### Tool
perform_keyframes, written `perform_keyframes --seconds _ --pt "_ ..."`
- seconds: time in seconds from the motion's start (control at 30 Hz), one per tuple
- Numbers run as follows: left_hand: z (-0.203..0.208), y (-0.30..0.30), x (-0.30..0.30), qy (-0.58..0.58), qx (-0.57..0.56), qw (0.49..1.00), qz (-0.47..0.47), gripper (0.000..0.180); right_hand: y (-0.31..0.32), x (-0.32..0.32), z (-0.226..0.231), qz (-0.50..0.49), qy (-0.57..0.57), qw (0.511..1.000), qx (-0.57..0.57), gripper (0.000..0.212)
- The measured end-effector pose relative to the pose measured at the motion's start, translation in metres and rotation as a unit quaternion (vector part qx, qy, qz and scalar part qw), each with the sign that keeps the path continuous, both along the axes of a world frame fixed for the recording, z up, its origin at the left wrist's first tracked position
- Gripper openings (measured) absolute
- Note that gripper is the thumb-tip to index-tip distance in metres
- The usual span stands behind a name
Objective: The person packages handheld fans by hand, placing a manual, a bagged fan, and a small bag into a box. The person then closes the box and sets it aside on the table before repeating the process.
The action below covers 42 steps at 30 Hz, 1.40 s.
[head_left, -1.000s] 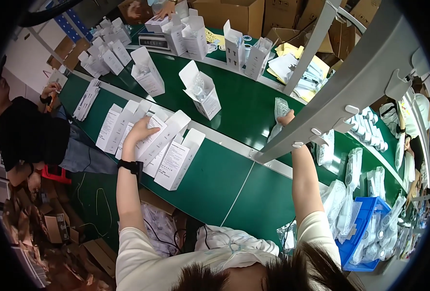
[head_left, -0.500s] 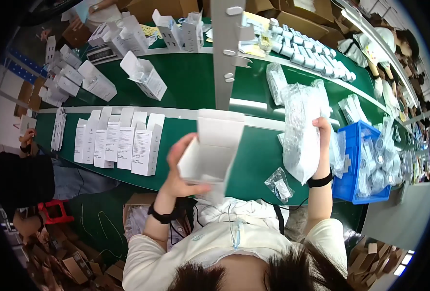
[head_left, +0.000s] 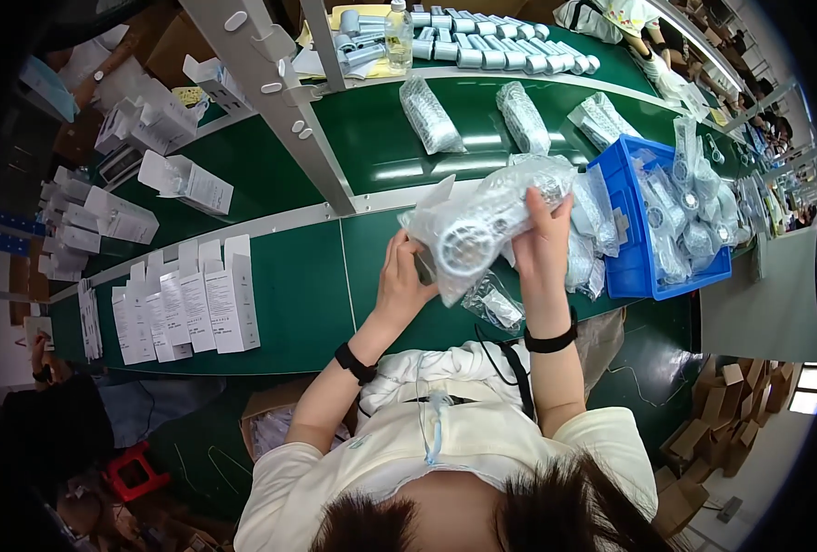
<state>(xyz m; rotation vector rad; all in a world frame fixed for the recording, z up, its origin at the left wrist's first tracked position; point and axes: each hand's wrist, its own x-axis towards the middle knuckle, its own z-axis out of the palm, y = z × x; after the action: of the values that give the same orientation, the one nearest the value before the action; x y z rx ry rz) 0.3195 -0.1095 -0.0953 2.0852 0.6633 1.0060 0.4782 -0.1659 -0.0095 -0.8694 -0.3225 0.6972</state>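
Note:
A clear bubble-wrap bag (head_left: 509, 207) holding a pale device with a round, ring-shaped head is tilted over the green bench in front of me. My right hand (head_left: 544, 225) grips its upper right part, thumb on top. My left hand (head_left: 404, 281) is at the bag's left end, its fingers curled against the edge. The fingertips are partly hidden, and I cannot make out a box in that hand. Beneath the round end lies a small clear bag with a white piece (head_left: 496, 304), on the bench close to my body.
White printed cartons (head_left: 229, 308) stand in a row at left, with an open white box (head_left: 187, 181) behind them. A blue crate (head_left: 631, 267) of wrapped devices stands at right. More bubble-wrapped pieces (head_left: 431, 115) lie beyond a metal post (head_left: 279, 101). Another person sits at far left.
The bag has come left and tilted, bringing its round end toward my left hand. The open white box that hand held is no longer plainly visible. My view has swung to the right.

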Motion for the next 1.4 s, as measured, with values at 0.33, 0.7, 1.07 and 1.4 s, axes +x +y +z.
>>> perform_keyframes --seconds 0.33,0.7,1.07,1.4 --pt "-0.01 -0.013 0.024 -0.064 -0.03 0.995 0.067 0.06 0.022 -0.01 0.009 -0.256 -0.258 0.926 -0.105 0.055" --pt "-0.012 -0.021 0.047 -0.111 -0.027 0.992 0.057 0.065 0.041 -0.007 -0.025 -0.335 -0.43 0.814 -0.202 0.052" --pt "-0.015 -0.025 0.045 -0.113 0.005 0.993 0.022 0.065 0.01 0.009 0.025 0.02 -0.642 0.743 -0.187 0.037" --pt "-0.021 -0.03 0.051 -0.115 0.014 0.991 0.063 0.065 0.012 0.0 -0.01 -0.058 -0.685 0.712 -0.143 0.032"
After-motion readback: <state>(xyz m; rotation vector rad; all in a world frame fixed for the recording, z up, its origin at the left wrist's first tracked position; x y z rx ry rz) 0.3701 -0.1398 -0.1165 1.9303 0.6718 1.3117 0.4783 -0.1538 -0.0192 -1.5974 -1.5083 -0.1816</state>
